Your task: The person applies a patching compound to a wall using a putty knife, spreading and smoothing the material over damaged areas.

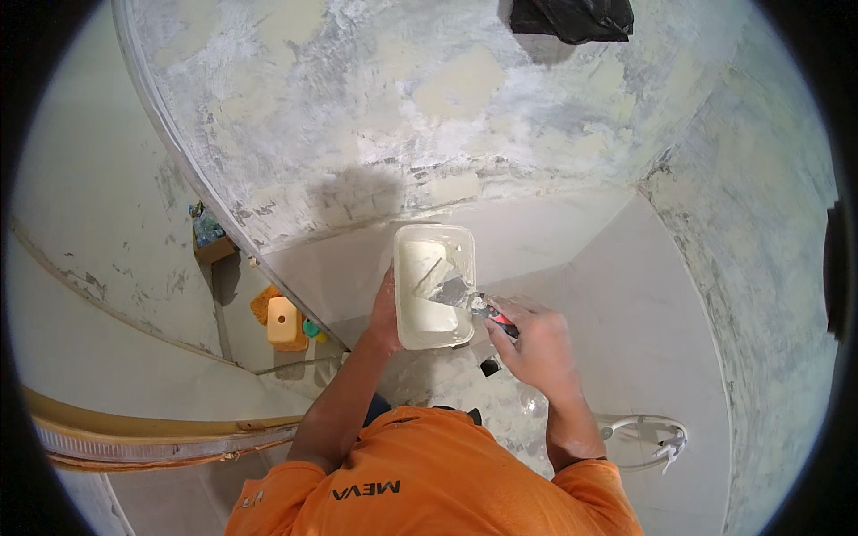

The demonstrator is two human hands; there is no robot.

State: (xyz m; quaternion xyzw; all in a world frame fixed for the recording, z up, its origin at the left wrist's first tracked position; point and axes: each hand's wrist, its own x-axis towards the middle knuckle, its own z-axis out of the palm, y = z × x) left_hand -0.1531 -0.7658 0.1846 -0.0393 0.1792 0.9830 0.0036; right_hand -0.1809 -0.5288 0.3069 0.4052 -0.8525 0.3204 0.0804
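A white rectangular plastic tub (435, 234) is held up in front of me, with pale, creamy filler (433, 313) inside. My left hand (385, 311) grips the tub by its left side; most of its fingers are hidden behind the wall of the tub. My right hand (536, 347) is closed round the red and black handle of a putty knife (453, 291). The knife's metal blade points left into the tub, and a lump of filler sits on its end.
Ahead stands a patchily plastered wall (357, 107), with a black plastic sheet or bag (572, 20) at its top. Beyond a partition edge at left are an orange container (286, 325), a sponge (264, 304) and a cardboard box (214, 248). A white hose (657, 429) hangs at lower right.
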